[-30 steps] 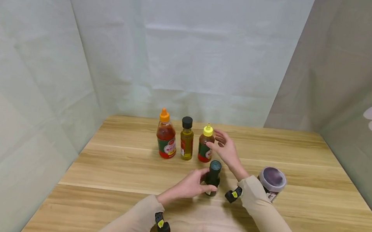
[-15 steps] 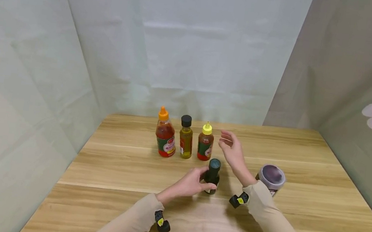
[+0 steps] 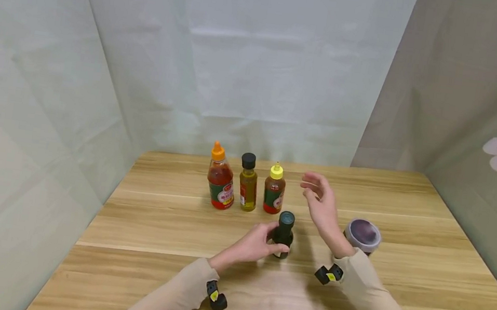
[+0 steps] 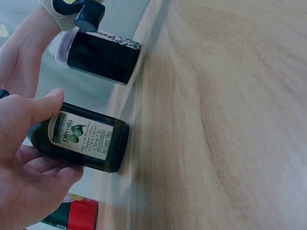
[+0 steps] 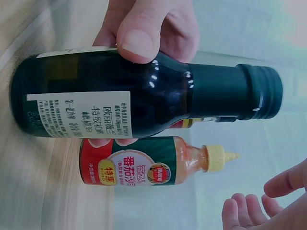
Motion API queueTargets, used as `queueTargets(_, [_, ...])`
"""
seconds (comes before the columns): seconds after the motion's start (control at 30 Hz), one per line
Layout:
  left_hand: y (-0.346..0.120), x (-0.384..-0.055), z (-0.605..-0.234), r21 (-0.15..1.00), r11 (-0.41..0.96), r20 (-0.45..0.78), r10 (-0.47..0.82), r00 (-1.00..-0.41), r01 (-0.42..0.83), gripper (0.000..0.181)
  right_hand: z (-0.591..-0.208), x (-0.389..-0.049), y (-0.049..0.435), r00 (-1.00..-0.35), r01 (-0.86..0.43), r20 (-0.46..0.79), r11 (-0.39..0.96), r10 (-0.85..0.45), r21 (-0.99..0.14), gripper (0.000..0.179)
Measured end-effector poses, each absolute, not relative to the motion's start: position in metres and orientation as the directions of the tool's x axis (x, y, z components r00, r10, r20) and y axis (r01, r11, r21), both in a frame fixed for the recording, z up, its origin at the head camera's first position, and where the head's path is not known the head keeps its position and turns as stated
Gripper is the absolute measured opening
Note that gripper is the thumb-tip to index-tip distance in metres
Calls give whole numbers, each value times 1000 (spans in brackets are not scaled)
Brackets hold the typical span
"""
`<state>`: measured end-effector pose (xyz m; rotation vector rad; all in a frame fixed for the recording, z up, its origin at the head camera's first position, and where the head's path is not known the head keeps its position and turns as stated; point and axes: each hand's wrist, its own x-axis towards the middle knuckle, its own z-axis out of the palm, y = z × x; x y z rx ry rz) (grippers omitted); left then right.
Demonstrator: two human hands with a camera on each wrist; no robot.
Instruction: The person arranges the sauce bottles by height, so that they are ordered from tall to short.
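Head view: the left hand (image 3: pixel 255 245) grips a dark green Olivoilà extra virgin olive oil bottle (image 3: pixel 285 228) at about the middle of the wooden desk (image 3: pixel 163 233), between the near edge and the row of bottles by the far edge. The bottle is upright, its dark ribbed cap on top. The left wrist view shows the thumb across the edge of its front label and the fingers curled round the other side, so the grasp is closed about the body.

The right hand (image 3: pixel 324 207) is raised over the right part of the desk, its fingers loosely bent, thumb apart from them, with nothing held. It is just to the right of a tomato ketchup squeeze bottle (image 3: pixel 273 196) with a yellow nozzle cap, and apart from it.

That squeeze bottle ends a row near the desk's far edge. Left of it stands a black-capped bottle of yellow oil (image 3: pixel 248 189), then a red sauce bottle (image 3: pixel 221 185) with an orange nozzle cap, nearest the far left corner. Toward the right edge, just beside the right forearm, stands a jar (image 3: pixel 363 233) with a pale lid and dark contents. Pale cloth (image 3: pixel 270 63) hangs behind the far edge.
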<state>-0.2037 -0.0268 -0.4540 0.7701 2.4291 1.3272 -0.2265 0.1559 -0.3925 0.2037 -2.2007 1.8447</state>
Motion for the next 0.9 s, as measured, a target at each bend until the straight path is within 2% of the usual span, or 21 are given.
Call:
queueTargets(0.33, [-28,-204,-454,839,438,16,573,-820,322,50,-383,-210,169,-942,-309,328,198,72,-930,34])
queueTargets(0.7, [-27,-202,-454,836,458,-4,555,-832,301,54,-378,-196,193,-947,-307,318,393,-39,-867,33])
queueTargets(0.9, [-27,-202,-454,846,446,-5,553,-833,291,55,-383,-194,212,-946,-319,306,457,-103,-830,39])
